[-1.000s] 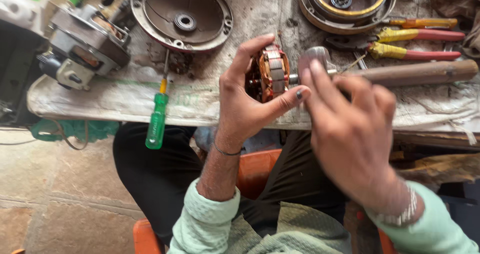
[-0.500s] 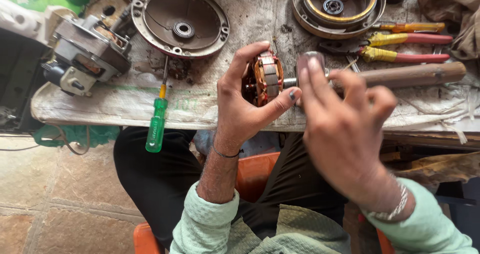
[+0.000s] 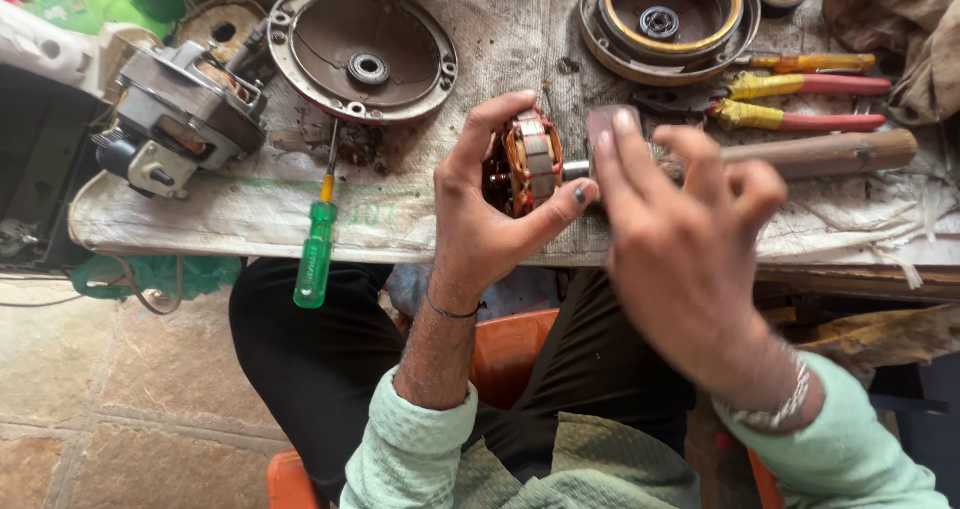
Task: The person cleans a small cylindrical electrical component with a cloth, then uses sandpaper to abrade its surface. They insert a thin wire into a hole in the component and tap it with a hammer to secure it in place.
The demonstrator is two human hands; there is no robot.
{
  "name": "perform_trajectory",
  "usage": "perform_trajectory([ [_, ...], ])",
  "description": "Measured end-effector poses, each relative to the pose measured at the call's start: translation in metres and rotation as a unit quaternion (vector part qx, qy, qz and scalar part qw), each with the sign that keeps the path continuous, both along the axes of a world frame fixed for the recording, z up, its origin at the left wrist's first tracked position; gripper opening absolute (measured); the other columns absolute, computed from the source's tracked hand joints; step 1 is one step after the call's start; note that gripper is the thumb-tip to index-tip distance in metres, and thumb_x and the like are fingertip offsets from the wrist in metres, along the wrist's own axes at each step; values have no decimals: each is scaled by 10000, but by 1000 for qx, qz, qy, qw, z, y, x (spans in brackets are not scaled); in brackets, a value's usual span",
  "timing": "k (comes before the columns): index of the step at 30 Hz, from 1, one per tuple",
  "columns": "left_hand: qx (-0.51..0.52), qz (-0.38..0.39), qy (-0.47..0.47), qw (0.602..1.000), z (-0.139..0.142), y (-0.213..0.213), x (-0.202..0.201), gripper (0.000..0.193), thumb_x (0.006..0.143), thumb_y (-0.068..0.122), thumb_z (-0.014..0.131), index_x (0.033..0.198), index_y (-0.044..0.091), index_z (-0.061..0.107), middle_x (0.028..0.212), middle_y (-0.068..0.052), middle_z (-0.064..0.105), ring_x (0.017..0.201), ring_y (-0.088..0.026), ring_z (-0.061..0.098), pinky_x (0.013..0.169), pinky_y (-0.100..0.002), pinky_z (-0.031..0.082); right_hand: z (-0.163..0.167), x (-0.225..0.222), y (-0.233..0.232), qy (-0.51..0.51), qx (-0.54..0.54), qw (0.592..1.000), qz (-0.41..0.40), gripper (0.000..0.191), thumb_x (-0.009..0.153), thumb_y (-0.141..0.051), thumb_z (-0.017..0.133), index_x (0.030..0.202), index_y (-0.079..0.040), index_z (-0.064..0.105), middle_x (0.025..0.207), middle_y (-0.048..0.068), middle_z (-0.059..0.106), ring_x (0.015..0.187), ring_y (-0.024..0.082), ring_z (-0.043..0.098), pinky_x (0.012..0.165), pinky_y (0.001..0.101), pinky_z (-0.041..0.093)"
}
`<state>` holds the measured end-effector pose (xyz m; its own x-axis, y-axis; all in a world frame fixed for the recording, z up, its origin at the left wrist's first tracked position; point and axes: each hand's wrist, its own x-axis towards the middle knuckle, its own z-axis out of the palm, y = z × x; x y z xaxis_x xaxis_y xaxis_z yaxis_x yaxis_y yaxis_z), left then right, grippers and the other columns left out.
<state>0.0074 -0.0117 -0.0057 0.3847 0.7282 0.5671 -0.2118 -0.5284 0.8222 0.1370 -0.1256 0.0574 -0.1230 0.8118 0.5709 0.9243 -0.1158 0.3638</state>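
My left hand (image 3: 485, 219) grips a small motor armature (image 3: 527, 161) with copper windings, holding it above the front edge of the cloth-covered workbench (image 3: 230, 219). Its steel shaft points right, toward my right hand (image 3: 680, 239). That hand is blurred, its fingers apart and raised just right of the armature, fingertips close to the shaft end. A hammer with a wooden handle (image 3: 820, 154) lies on the bench behind my right hand, its head partly hidden by my fingers.
A green-handled screwdriver (image 3: 317, 241) overhangs the bench edge. A round motor end cover (image 3: 362, 49) and a small motor (image 3: 180, 119) lie at the left. A stator housing (image 3: 665, 19), pliers (image 3: 790, 117) and another screwdriver (image 3: 810, 63) sit at the right.
My left hand with the armature stays almost in place. My right hand has shifted a little, its fingers lifting and spreading beside the shaft.
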Motion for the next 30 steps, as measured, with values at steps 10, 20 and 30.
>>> perform_trajectory([
  [10, -4, 16, 14, 1000, 0, -1, 1, 668, 872, 255, 885, 1426, 102, 543, 1010, -14, 714, 918, -85, 742, 826, -236, 663, -17, 5, -4, -68, 22, 997, -14, 279, 962, -186, 677, 1205, -111, 793, 1298, -24, 742, 1190, 113, 505, 946, 362, 249],
  [20, -21, 16, 21, 999, 5, -3, 2, 643, 845, 235, 875, 1388, 103, 556, 1025, -13, 717, 913, -85, 738, 841, -253, 652, 4, 4, -5, -35, -3, 999, -22, 382, 922, -132, 658, 1290, -124, 758, 1335, -27, 727, 1202, 120, 524, 957, 373, 257],
  [30, 19, 34, 16, 999, 2, -2, 3, 660, 849, 254, 874, 1402, 106, 547, 1004, -24, 713, 911, -91, 738, 856, -248, 655, -1, -1, -6, 1, -16, 1000, -8, 362, 895, -137, 660, 1233, -71, 774, 1321, 25, 738, 1160, 165, 557, 929, 391, 286],
])
